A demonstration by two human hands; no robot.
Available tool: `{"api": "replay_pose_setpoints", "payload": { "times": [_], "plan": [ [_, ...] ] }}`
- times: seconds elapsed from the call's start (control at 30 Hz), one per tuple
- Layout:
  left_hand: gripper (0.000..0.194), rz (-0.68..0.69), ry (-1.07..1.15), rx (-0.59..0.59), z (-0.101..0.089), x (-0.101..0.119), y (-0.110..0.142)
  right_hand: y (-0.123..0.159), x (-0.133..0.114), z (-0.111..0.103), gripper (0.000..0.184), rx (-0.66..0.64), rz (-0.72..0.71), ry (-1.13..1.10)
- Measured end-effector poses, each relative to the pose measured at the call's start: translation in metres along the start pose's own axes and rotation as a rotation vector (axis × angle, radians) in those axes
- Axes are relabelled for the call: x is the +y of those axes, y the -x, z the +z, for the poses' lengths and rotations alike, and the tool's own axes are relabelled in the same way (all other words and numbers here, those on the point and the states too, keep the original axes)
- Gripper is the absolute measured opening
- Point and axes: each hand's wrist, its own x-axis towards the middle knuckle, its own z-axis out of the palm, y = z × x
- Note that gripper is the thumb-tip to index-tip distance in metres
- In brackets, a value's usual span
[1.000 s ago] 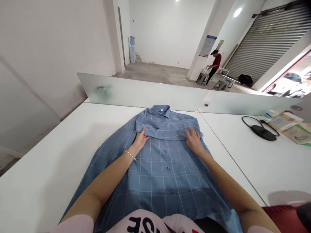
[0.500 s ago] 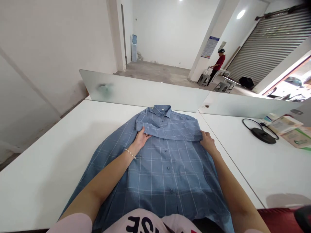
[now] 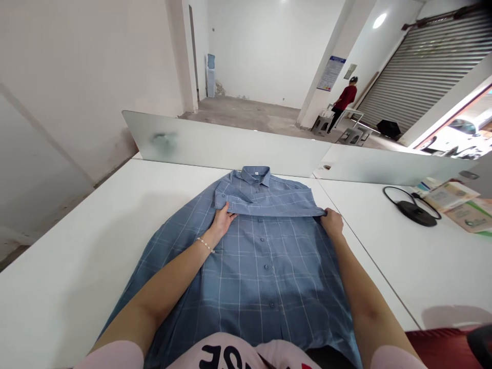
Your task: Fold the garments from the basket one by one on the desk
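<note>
My left hand (image 3: 222, 221) lies flat, fingers together, pressed on the folded edge of the blue checked shirt (image 3: 265, 277); my right hand (image 3: 331, 224) is closed, pinching the cloth at the fold's right end; the shirt lies buttoned on the white table (image 3: 77, 256), collar away from me, its upper part folded down; a beaded bracelet (image 3: 205, 245) sits on my left wrist.

White desk (image 3: 65, 246), frosted divider (image 3: 215, 146), black wire stand (image 3: 413, 210), leaflets (image 3: 451, 201), person in red shirt (image 3: 346, 100), roller shutter (image 3: 423, 66)
</note>
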Motion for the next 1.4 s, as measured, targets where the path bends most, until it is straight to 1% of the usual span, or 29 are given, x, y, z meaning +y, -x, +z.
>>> {"api": "replay_pose_setpoints", "payload": {
  "times": [0.07, 0.13, 0.2, 0.3, 0.33, 0.4, 0.43, 0.5, 0.57, 0.6, 0.67, 0.73, 0.77, 0.83, 0.93, 0.97, 1.0, 1.07, 1.13, 1.23, 1.27, 1.3, 1.33, 1.4],
  "plan": [
    [0.035, 0.072, -0.041, 0.021, -0.002, -0.002, 0.000, 0.000, 0.005, 0.002, 0.038, -0.001, 0.047, -0.010],
    [0.040, 0.164, -0.141, 0.009, -0.006, -0.003, -0.001, -0.001, 0.009, 0.005, 0.040, 0.000, 0.072, -0.020],
    [0.045, 0.306, -0.304, 0.018, -0.011, -0.001, -0.003, -0.003, 0.012, 0.008, 0.040, 0.001, 0.071, -0.026],
    [0.059, 0.510, -0.574, 0.049, -0.017, 0.010, -0.007, -0.008, 0.016, 0.008, 0.038, -0.009, 0.030, -0.033],
    [0.063, 0.546, -0.646, 0.038, -0.017, 0.013, -0.009, -0.010, 0.018, 0.007, 0.036, -0.015, 0.004, -0.038],
    [0.068, 0.569, -0.744, -0.008, -0.018, 0.019, -0.011, -0.010, 0.020, 0.004, 0.036, -0.026, -0.065, -0.051],
    [0.068, 0.567, -0.771, -0.028, -0.017, 0.020, -0.012, -0.008, 0.020, 0.002, 0.040, -0.020, -0.106, -0.058],
    [0.068, 0.563, -0.791, -0.049, -0.016, 0.020, -0.012, -0.001, 0.015, 0.000, 0.054, 0.015, -0.194, -0.074],
    [0.072, 0.595, -0.804, -0.049, -0.015, 0.017, -0.012, 0.012, 0.003, 0.001, 0.065, 0.054, -0.290, -0.091],
    [0.075, 0.628, -0.819, -0.044, -0.014, 0.015, -0.011, 0.020, -0.006, 0.003, 0.065, 0.065, -0.346, -0.098],
    [0.079, 0.701, -0.870, -0.034, -0.013, 0.015, -0.009, 0.036, -0.024, 0.010, 0.058, 0.068, -0.475, -0.090],
    [0.078, 0.753, -0.925, -0.041, -0.015, 0.020, -0.008, 0.049, -0.039, 0.019, 0.053, 0.047, -0.558, -0.037],
    [0.076, 0.769, -0.947, -0.047, -0.017, 0.025, -0.007, 0.054, -0.045, 0.024, 0.052, 0.031, -0.566, -0.003],
    [0.068, 0.792, -0.976, -0.036, -0.026, 0.040, -0.008, 0.061, -0.050, 0.033, 0.052, 0.000, -0.534, 0.047],
    [0.055, 0.819, -1.043, 0.036, -0.047, 0.067, -0.010, 0.063, -0.050, 0.042, 0.054, 0.001, -0.497, 0.049],
    [0.051, 0.813, -1.062, 0.041, -0.053, 0.076, -0.010, 0.063, -0.049, 0.044, 0.054, 0.008, -0.492, 0.044],
    [0.049, 0.795, -1.063, 0.028, -0.058, 0.083, -0.011, 0.063, -0.048, 0.045, 0.055, 0.014, -0.489, 0.039],
    [0.046, 0.733, -1.002, -0.041, -0.061, 0.093, -0.013, 0.063, -0.047, 0.046, 0.055, 0.027, -0.483, 0.028],
    [0.048, 0.683, -0.906, -0.132, -0.056, 0.096, -0.015, 0.063, -0.047, 0.046, 0.054, 0.039, -0.482, 0.018],
    [0.052, 0.672, -0.851, -0.250, -0.038, 0.090, -0.025, 0.063, -0.048, 0.047, 0.054, 0.048, -0.481, 0.010],
    [0.053, 0.669, -0.842, -0.264, -0.031, 0.086, -0.030, 0.063, -0.048, 0.047, 0.054, 0.048, -0.480, 0.010],
    [0.054, 0.663, -0.831, -0.252, -0.025, 0.083, -0.035, 0.064, -0.048, 0.046, 0.054, 0.048, -0.479, 0.012],
    [0.055, 0.657, -0.828, -0.219, -0.020, 0.079, -0.040, 0.064, -0.047, 0.046, 0.054, 0.047, -0.479, 0.015],
    [0.052, 0.652, -0.890, -0.134, -0.013, 0.075, -0.050, 0.064, -0.047, 0.046, 0.055, 0.046, -0.481, 0.020]
  ]
}}
